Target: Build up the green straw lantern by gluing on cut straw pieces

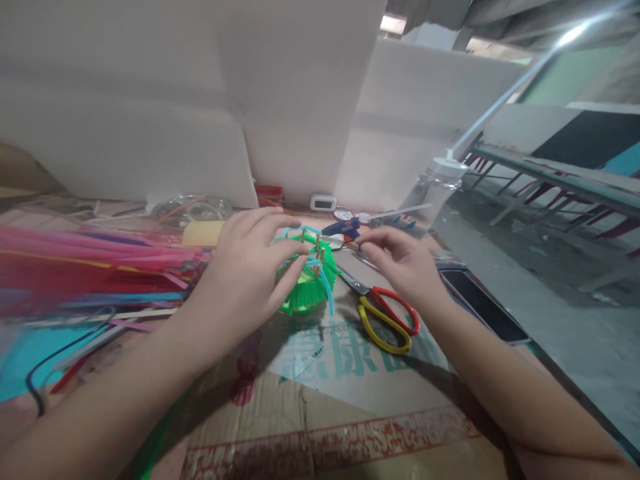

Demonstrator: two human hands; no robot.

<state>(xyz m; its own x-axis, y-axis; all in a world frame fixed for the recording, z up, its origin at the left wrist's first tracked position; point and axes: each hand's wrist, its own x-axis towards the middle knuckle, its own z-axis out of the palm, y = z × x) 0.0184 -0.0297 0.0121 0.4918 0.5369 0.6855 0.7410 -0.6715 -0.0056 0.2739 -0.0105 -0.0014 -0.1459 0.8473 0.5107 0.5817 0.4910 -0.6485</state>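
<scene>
The left hand (245,267) grips the green basket (307,293) at the middle of the worktop (325,413). Its lower wall looks woven already. The wooden sticks (318,257) stand bare above it, so the upper rows seem undone. A blue strip (327,290) is only partly threaded, its end hanging loose. The right hand (400,263) hovers just right of the basket, fingers pinched; whether it holds anything I cannot tell. Scissors (387,320) lie nearby, and spare coloured strips (100,263) lie to the left.

Head view only: faces forward-down, close over left hand (245,267), right hand (405,263), table (325,407).
</scene>
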